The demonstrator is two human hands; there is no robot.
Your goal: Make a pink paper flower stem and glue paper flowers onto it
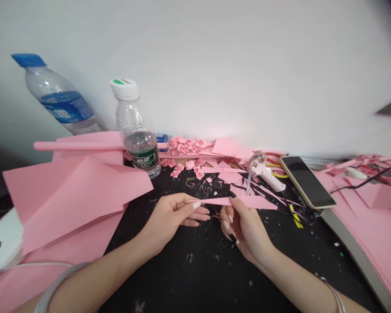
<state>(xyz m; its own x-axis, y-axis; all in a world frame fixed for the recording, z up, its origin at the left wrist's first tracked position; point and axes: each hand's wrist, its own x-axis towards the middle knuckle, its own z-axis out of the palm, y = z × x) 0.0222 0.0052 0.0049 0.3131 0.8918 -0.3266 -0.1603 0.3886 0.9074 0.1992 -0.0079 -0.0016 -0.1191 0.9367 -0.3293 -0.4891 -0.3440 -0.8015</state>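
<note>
Between my hands a narrow pink paper strip (257, 201) is held level above the black tabletop (195, 269). It tapers to a thin, seemingly rolled or folded end on the left. My left hand (179, 211) pinches that thin end between thumb and fingers. On the strip's wider part, the thumb of my right hand (241, 221) presses down, with the other fingers curled beneath. Just beyond the hands lie small folded pink paper roses (198, 172) and paper scraps. A white glue gun (267, 174) rests past my right hand, its tip near the strip.
Two plastic bottles stand at the back left, one white-capped (143, 150), one blue-capped (65, 104) and leaning on the wall. Large pink sheets (78, 195) cover the left side. A phone (308, 180) and cables lie right, beside more pink paper (371, 226).
</note>
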